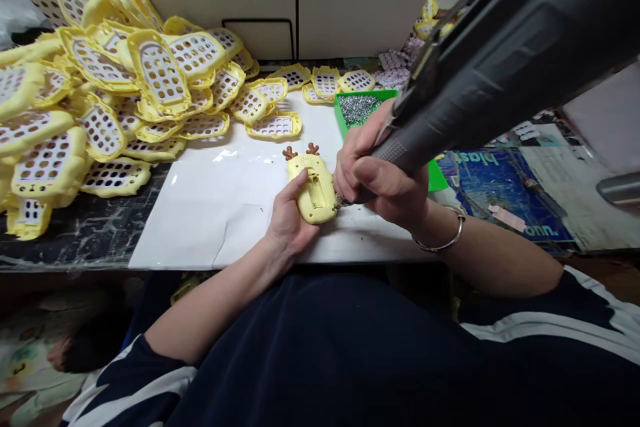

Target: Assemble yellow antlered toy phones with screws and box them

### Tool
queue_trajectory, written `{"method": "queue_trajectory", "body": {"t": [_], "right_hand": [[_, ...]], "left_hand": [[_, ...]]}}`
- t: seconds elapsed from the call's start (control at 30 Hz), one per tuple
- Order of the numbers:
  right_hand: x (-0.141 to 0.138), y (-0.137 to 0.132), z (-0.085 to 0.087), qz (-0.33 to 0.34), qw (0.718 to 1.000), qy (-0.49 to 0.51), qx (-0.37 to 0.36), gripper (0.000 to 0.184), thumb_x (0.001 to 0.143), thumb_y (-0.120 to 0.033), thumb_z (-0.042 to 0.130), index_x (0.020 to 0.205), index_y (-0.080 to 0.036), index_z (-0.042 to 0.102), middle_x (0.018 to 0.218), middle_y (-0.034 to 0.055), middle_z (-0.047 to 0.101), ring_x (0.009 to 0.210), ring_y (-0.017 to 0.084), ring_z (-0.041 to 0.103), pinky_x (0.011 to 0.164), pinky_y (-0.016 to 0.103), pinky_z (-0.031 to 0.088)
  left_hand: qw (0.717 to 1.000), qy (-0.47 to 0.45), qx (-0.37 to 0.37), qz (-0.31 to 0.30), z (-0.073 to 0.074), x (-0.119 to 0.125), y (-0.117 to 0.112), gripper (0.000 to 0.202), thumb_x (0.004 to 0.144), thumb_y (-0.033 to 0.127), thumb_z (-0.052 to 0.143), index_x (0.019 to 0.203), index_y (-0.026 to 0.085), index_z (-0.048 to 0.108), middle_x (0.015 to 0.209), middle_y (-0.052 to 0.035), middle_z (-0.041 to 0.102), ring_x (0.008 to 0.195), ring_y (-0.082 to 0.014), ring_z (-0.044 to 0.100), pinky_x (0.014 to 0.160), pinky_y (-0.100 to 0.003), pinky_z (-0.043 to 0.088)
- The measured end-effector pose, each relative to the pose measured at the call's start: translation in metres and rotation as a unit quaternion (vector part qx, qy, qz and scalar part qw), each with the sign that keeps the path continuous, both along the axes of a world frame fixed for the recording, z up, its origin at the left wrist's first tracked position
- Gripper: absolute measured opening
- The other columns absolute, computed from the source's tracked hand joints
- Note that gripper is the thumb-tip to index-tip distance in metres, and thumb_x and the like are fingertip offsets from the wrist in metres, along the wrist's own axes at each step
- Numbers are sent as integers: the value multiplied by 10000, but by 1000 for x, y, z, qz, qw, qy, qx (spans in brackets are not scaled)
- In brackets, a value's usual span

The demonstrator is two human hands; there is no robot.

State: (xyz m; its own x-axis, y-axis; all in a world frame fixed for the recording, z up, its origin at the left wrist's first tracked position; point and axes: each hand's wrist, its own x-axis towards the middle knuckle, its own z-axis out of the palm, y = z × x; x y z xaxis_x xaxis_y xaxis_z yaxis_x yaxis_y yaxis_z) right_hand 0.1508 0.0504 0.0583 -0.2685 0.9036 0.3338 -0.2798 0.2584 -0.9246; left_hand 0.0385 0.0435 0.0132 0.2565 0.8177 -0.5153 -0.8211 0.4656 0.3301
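A small yellow toy phone [320,197] with brown antlers lies back side up, its battery compartment uncovered. My left hand [290,213] grips it from the left, thumb on the back near the compartment. My right hand [385,180] is wrapped around a large dark power screwdriver [465,67], which slants up to the right. Its tip is at the toy's lower right edge; whether it touches a screw there I cannot tell. Behind my right hand stands a green tray [341,113] with many small silver screws [359,109], partly hidden by the hand and tool.
A large heap of yellow shells [160,77] with white perforated panels covers the left, and several more lie along the back. A white board [200,213] lies under my hands. A cardboard box [345,7] stands behind. A blue printed sheet [500,193] lies at right.
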Motion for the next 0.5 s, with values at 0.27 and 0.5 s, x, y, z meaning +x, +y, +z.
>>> {"method": "queue_trajectory", "body": {"t": [0.27,0.5], "right_hand": [[22,43,37,-145,976,100,130,288,656,-417,758,769,-260,544,521,-87,428,387,82,428,398,249,386],[43,116,-4,-299,951,38,73,507,567,-641,733,806,-268,487,555,-86,441,422,77,423,454,269,393]], "left_hand": [[997,58,-6,-49,3,-3,-2,350,896,234,453,1185,68,559,862,-149,720,736,-230,706,634,-320,578],[997,57,-12,-54,3,-2,-5,405,897,236,456,1260,64,503,957,-191,715,865,-276,710,748,-403,593]]}}
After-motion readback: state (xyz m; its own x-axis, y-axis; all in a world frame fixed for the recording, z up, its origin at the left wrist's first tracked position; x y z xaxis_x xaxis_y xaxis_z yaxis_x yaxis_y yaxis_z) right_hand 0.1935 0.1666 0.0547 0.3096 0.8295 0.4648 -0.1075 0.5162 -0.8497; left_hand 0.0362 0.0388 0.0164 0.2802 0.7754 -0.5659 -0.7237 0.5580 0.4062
